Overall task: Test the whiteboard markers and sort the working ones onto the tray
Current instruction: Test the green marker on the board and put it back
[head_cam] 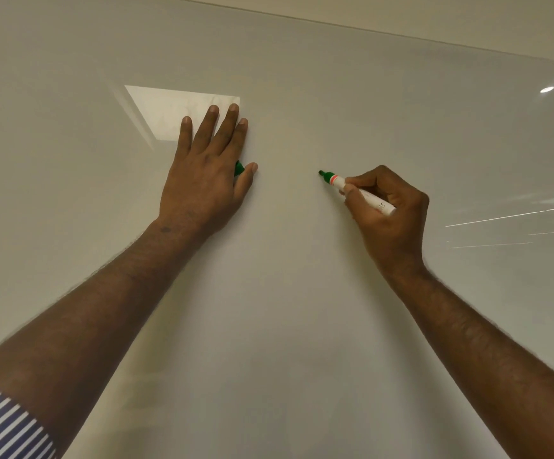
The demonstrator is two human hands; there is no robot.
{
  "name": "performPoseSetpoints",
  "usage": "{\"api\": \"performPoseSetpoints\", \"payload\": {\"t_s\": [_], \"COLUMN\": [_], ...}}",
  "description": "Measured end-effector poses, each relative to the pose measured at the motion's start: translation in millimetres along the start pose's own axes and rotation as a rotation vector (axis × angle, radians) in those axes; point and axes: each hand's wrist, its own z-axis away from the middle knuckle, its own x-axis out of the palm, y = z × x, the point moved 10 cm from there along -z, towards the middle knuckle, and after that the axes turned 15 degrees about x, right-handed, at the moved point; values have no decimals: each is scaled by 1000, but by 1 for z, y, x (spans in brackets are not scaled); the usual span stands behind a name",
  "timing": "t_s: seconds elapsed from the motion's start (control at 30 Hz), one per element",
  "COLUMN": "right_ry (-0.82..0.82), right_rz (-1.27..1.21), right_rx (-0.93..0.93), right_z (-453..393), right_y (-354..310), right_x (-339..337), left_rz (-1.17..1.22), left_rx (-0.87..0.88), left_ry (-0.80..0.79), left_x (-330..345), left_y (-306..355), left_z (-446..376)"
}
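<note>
In the head view, an uncapped green marker [356, 192] is pinched in the curled fingers of the right hand [390, 210], its tip at the whiteboard [302, 309] near mid-board, while the left hand [207, 175] is pressed flat, fingers spread, a green cap [238, 167] tucked under its thumb.
</note>
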Motion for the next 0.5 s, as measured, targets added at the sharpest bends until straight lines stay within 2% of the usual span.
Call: {"api": "performPoseSetpoints", "payload": {"t_s": [0.13, 0.3, 0.4, 0.5], "right_ry": [83, -2, 69, -5], "right_rz": [-17, 41, 1, 93], "right_rx": [31, 2, 27, -86], "right_z": [9, 45, 58, 89], "right_y": [5, 12, 23, 16], "right_x": [-14, -6, -23, -18], "left_rz": [12, 7, 11, 13], "left_rx": [3, 8, 11, 18], "left_ry": [9, 8, 10, 18], "left_x": [0, 1, 2, 2], "left_y": [0, 0, 0, 1], "left_z": [0, 1, 2, 3]}}
